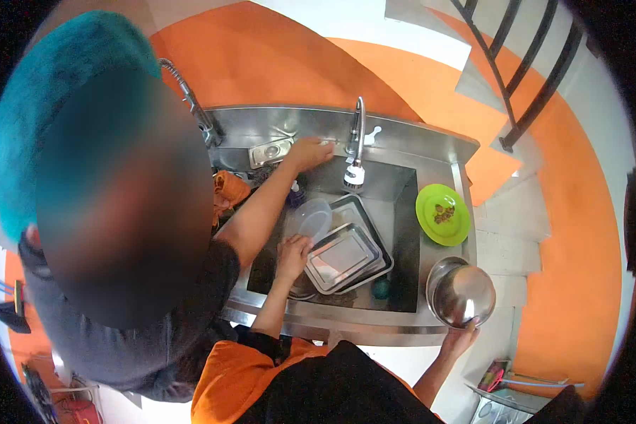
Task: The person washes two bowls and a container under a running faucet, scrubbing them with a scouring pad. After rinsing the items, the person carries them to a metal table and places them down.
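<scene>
My left hand (293, 256) is over the sink, its fingers closed on the lower edge of a clear plastic lid or shallow container (314, 217). Just right of it, a rectangular metal tray (343, 259) lies tilted on a larger dark-edged tray (357, 205) in the sink. At the right end of the counter, my right hand (461, 338) grips the near rim of a shiny metal bowl (466, 293). Another round metal piece (439, 272) shows partly hidden behind that bowl.
A co-worker in a teal cap (78, 63) stands at my left, a hand (311, 153) reaching behind the sink near the faucet (359, 141). A green plate (442, 230) with food scraps sits on the right ledge. A dark green ball-like item (381, 288) lies in the sink.
</scene>
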`<state>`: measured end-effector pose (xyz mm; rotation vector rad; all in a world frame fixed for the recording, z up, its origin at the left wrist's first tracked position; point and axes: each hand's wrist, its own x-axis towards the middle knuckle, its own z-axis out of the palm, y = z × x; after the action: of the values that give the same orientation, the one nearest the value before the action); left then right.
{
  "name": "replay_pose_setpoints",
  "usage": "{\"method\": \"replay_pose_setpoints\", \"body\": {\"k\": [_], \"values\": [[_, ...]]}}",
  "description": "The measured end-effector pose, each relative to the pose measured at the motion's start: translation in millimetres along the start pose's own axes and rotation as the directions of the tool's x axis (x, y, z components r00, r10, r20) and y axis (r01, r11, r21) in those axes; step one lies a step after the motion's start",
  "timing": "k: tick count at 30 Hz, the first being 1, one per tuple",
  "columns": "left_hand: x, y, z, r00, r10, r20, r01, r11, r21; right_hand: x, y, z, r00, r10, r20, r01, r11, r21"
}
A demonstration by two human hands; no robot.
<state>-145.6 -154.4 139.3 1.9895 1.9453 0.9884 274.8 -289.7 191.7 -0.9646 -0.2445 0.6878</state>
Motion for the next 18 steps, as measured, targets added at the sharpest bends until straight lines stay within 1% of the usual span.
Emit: {"method": "replay_pose_setpoints", "body": {"k": [1,2,4,5,6,8,9,10,12,13,16,18], "values": [[-6,6,2,0.998,0.067,-0.013,-0.066,0.996,0.066,4,3,-9,1.000,0.000,0.015,-0.001,1.000,0.025],[-13,12,2,0.997,0.069,-0.018,-0.068,0.995,0.070,6,5,-16,1.000,0.001,0.018,-0.002,1.000,0.031],[-22,30,-2,0.986,0.151,-0.066,-0.146,0.987,0.062,9,9,-27,0.999,0.009,-0.030,-0.010,1.000,-0.022],[-28,39,-7,0.983,0.176,-0.042,-0.172,0.981,0.089,19,21,-45,0.998,-0.010,-0.062,0.002,0.992,-0.124],[-32,43,-5,0.982,0.184,-0.041,-0.179,0.980,0.091,16,19,-46,0.998,-0.012,-0.066,0.004,0.993,-0.118],[-39,47,-4,0.956,0.294,-0.003,-0.293,0.953,0.081,7,15,-43,0.966,0.171,-0.192,-0.200,0.969,-0.143],[-42,48,-5,0.954,0.301,0.001,-0.300,0.951,0.080,6,19,-46,0.943,0.228,-0.244,-0.257,0.962,-0.095],[-44,49,-4,0.946,0.322,0.028,-0.324,0.942,0.091,4,23,-47,0.942,0.224,-0.251,-0.253,0.963,-0.091],[-51,53,0,0.929,0.361,0.088,-0.368,0.924,0.098,0,27,-48,0.919,0.284,-0.273,-0.295,0.956,0.002],[-53,53,2,0.925,0.368,0.097,-0.376,0.923,0.083,-2,30,-47,0.911,0.289,-0.296,-0.297,0.955,0.017],[-57,51,3,0.892,0.435,0.122,-0.443,0.895,0.049,-2,35,-53,0.891,0.350,-0.287,-0.346,0.936,0.067],[-57,53,7,0.875,0.467,0.124,-0.476,0.878,0.052,6,51,-72,0.925,0.269,-0.270,-0.273,0.962,0.023]]}}
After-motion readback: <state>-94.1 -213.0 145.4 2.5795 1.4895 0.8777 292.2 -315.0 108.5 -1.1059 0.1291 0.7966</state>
